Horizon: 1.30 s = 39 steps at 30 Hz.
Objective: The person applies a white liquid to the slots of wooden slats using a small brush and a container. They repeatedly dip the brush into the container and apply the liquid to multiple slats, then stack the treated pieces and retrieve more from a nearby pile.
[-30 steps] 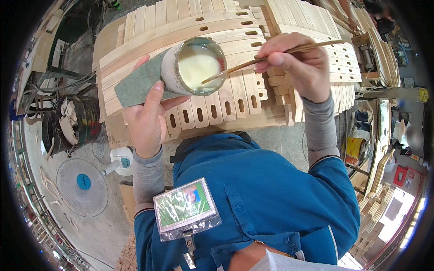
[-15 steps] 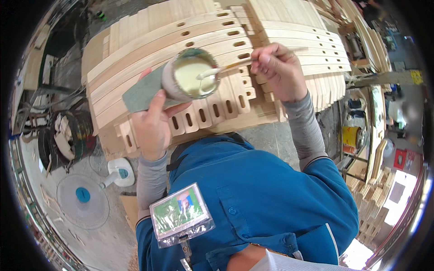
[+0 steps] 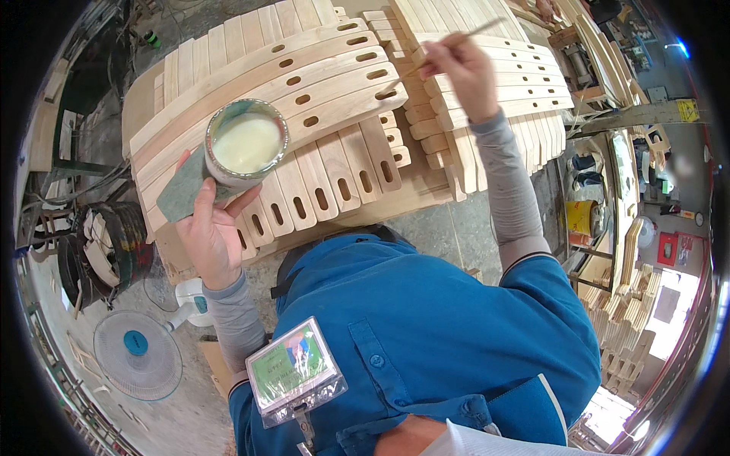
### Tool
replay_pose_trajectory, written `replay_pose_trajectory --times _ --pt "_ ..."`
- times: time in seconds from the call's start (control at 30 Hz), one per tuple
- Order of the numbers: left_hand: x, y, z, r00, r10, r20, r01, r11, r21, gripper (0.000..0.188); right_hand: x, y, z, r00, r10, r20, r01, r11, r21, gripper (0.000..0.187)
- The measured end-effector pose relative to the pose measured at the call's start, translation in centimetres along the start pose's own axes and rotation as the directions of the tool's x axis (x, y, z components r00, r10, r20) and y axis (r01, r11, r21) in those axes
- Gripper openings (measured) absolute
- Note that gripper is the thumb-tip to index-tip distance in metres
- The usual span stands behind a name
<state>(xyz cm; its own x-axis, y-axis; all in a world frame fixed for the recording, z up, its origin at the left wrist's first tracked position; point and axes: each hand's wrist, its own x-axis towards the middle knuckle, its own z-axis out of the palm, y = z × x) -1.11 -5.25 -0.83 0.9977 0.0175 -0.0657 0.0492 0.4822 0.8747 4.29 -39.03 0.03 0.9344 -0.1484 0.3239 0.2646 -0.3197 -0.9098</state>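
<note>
My left hand (image 3: 213, 242) is wrapped round a round cup (image 3: 283, 158) of creamy, pale-yellow liquid (image 3: 247, 144), tilted so its mouth shows. A grey-green flat piece (image 3: 181, 191) sits against the cup, by the same fingers. In my right hand (image 3: 465, 74) is a thin brush (image 3: 409, 75), pinched by the handle. Its tip reaches the end slot of a light wooden slat (image 3: 334, 96); whether it touches the wood is hard to tell. Several such slats lie side by side under both hands, with oval slots near their ends.
To the right lies a second stack of slats (image 3: 494, 95) with small holes. A white fan (image 3: 137, 353) stands on the floor at the lower left, near a dark drum (image 3: 114, 247). At the right, a yellow container (image 3: 580, 220) rests on a shelf.
The brush has left the cup and moved up to the slat's slot. My left hand has brought the cup left and slightly down.
</note>
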Motion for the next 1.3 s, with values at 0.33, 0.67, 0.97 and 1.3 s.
replay_pose_trajectory --times 0.33,0.67,0.97,1.3 --pt "-1.5 -1.3 -3.0 0.990 -0.141 -0.029 0.136 0.983 -0.121 0.038 -0.4 -2.3 3.6 0.973 -0.112 0.204 0.184 0.907 -0.378 0.018" --pt "-3.8 -4.7 0.1 0.910 -0.372 0.184 0.406 0.891 -0.204 0.033 0.8 -2.3 2.8 0.920 -0.269 0.286 0.372 0.830 -0.416 0.021" --pt "-3.2 -5.4 0.7 0.973 -0.230 0.028 0.230 0.946 -0.226 0.035 0.8 -1.9 -6.1 0.946 0.010 0.323 -0.047 0.993 0.108 0.016" --pt "0.1 -4.1 0.8 0.970 -0.216 0.112 0.236 0.946 -0.223 0.031 -7.2 -1.6 -13.0 0.966 0.117 -0.231 -0.050 0.960 0.276 0.019"
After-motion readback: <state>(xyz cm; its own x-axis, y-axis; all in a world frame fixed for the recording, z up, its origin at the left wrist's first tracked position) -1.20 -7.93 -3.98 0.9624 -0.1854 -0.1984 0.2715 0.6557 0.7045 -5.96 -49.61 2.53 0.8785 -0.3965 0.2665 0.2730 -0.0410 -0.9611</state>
